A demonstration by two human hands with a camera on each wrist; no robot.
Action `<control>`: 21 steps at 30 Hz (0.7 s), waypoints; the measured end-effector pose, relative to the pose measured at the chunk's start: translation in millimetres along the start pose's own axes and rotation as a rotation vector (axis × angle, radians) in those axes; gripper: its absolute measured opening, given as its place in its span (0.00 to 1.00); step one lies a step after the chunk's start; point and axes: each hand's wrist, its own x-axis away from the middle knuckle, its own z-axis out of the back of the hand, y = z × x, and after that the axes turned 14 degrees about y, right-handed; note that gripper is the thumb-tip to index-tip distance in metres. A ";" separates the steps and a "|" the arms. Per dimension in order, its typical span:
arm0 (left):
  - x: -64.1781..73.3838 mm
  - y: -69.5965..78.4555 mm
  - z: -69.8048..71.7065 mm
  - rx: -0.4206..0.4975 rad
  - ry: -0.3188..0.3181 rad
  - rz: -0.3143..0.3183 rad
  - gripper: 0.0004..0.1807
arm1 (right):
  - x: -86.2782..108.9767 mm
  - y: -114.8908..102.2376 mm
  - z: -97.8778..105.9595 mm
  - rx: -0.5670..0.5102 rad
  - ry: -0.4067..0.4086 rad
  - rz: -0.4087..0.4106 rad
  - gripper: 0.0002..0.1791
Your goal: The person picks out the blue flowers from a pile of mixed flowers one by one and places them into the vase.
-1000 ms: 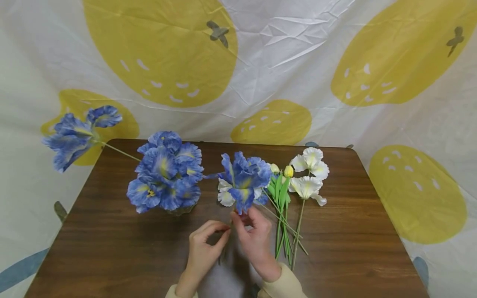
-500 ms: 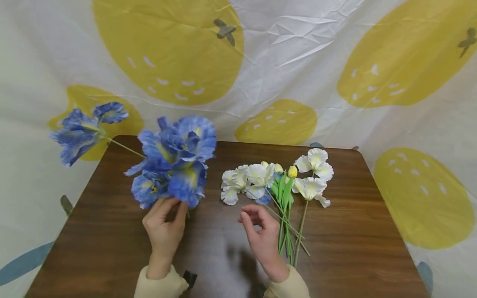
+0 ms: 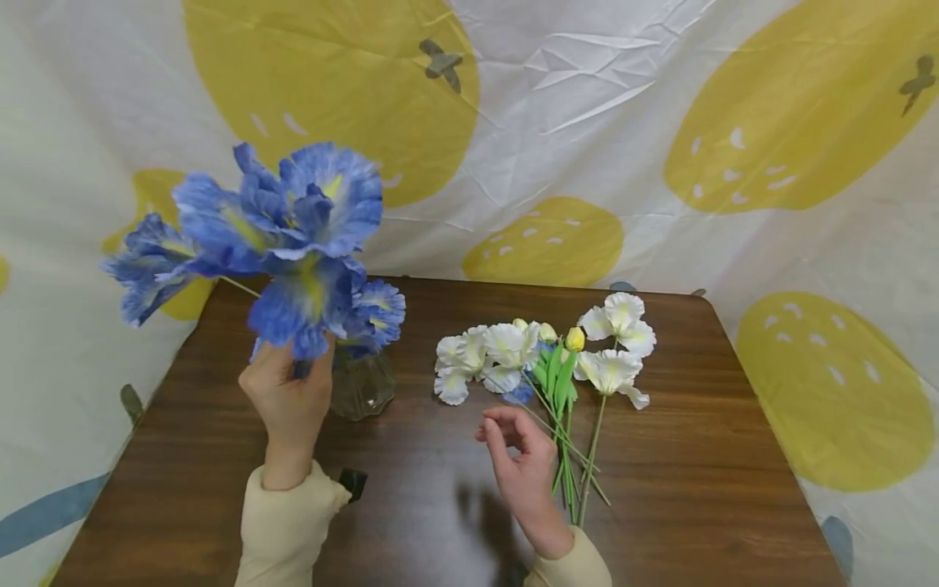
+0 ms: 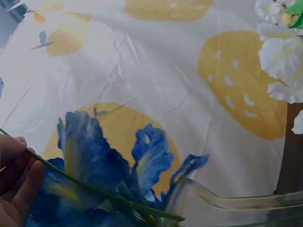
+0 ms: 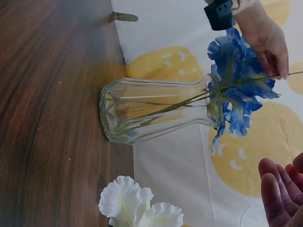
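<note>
My left hand (image 3: 286,399) pinches the thin green stem (image 4: 90,190) of a blue artificial iris (image 3: 308,236). The held bloom is raised over a clear glass vase (image 5: 161,111), and its stem's lower end (image 4: 175,217) is by the vase mouth; whether it has entered I cannot tell. Other blue irises (image 3: 381,314) stand in the vase, partly hidden behind the held bloom in the head view. One blue iris (image 3: 150,269) leans far out to the left. My right hand (image 3: 524,465), its fingers loosely curled, hovers above the table with nothing in it.
White artificial irises (image 3: 506,350) lie right of the vase on the brown wooden table (image 3: 689,456). Beside them are tulips with a yellow bud (image 3: 575,338) and green leaves, then more white irises (image 3: 607,371). A fruit-print cloth (image 3: 411,236) hangs behind.
The left hand has carried the blue iris from beside the right hand leftwards and up over the vase. The right hand has let go and stays near the same place.
</note>
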 end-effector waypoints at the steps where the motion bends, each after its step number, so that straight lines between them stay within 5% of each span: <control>1: -1.3 0.4 -0.6 0.007 0.000 0.003 0.12 | -0.4 -1.3 0.2 0.002 0.000 -0.005 0.09; 9: -10.9 5.6 -3.2 0.031 0.009 0.029 0.07 | -10.6 -29.8 0.2 0.020 -0.010 -0.033 0.04; 21: -16.0 4.6 -2.4 0.051 0.003 0.037 0.06 | -11.0 -31.8 1.9 0.033 -0.007 -0.029 0.01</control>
